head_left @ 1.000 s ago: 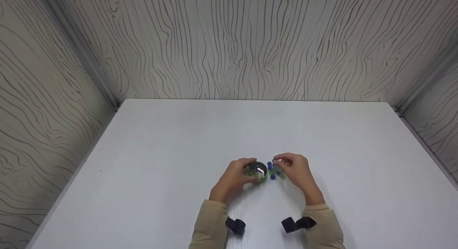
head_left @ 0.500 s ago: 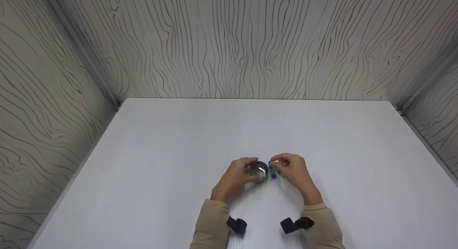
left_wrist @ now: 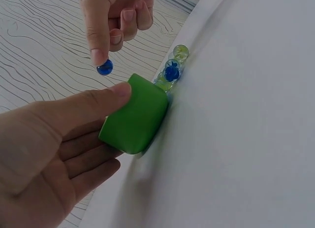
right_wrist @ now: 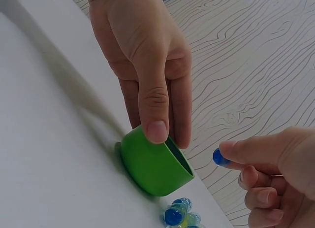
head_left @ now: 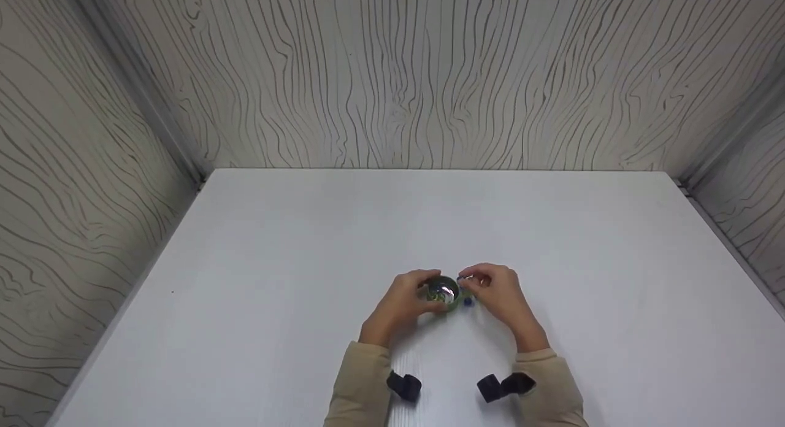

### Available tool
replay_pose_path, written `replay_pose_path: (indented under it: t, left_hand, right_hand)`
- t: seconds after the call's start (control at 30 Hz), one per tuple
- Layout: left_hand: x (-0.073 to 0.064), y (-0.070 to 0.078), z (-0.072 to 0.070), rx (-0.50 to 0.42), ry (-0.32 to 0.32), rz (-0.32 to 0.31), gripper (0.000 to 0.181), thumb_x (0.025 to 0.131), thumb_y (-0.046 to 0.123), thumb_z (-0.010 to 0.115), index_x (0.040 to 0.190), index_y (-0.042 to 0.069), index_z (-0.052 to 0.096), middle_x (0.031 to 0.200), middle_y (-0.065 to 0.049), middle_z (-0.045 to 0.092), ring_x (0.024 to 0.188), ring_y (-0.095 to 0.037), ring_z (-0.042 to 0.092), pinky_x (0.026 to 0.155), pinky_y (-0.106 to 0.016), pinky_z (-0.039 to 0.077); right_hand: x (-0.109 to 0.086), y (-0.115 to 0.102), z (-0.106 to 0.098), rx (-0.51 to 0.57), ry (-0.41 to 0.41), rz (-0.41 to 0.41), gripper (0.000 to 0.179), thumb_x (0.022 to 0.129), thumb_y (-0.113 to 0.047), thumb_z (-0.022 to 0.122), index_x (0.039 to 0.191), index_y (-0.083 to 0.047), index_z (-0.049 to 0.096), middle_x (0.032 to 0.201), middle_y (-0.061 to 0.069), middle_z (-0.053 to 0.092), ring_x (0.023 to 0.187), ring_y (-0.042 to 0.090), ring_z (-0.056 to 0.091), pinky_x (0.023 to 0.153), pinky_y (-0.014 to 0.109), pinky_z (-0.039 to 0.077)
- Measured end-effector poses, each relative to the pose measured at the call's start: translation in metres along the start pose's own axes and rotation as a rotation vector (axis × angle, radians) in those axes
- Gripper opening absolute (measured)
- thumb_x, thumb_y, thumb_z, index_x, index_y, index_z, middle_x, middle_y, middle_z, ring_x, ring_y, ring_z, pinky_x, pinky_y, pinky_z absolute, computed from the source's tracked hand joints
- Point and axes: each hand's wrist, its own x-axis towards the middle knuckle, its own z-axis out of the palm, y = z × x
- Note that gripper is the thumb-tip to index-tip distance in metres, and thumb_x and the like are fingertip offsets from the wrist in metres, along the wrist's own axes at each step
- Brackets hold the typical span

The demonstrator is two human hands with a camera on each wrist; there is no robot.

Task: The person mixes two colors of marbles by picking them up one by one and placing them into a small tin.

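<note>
My left hand grips a small green bowl by its sides, thumb on the near wall and fingers on the far one. The bowl stands upright on the white table, with clear and greenish marbles inside. Between thumb and forefinger, my right hand pinches a blue marble, held above the table near the bowl's right rim. Several blue and yellow-green glass marbles lie on the table right beside the bowl, partly hidden by the right hand in the head view.
The white table reaches back to wood-grain patterned walls behind and on both sides. A black wrist strap mount sticks out from each beige sleeve.
My right hand has lifted a blue marble from the group and moved slightly left toward the bowl. The left hand stays put on the bowl.
</note>
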Motion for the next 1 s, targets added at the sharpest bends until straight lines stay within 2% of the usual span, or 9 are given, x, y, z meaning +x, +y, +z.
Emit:
replay_pose_path:
  t: [0.43, 1.0]
  left_hand:
    - [0.001, -0.003, 0.000, -0.004, -0.010, -0.005, 0.058, 0.082, 0.015, 0.077, 0.134, 0.001, 0.055, 0.132, -0.016, 0.061, 0.126, -0.029, 0.058, 0.110, -0.039, 0.048]
    - [0.001, -0.003, 0.000, 0.003, -0.004, 0.000, 0.058, 0.081, 0.017, 0.077, 0.133, 0.001, 0.056, 0.132, -0.017, 0.061, 0.125, -0.029, 0.059, 0.109, -0.041, 0.048]
  right_hand:
    - [0.000, -0.001, 0.005, -0.011, -0.032, 0.021, 0.011, 0.083, -0.007, 0.072, 0.093, -0.004, 0.075, 0.071, 0.005, 0.062, 0.064, 0.007, 0.043, 0.054, 0.015, 0.035]
    - [0.000, 0.001, 0.011, 0.008, -0.027, -0.002, 0.010, 0.080, -0.004, 0.074, 0.090, -0.002, 0.075, 0.065, 0.005, 0.059, 0.058, 0.004, 0.040, 0.051, 0.015, 0.032]
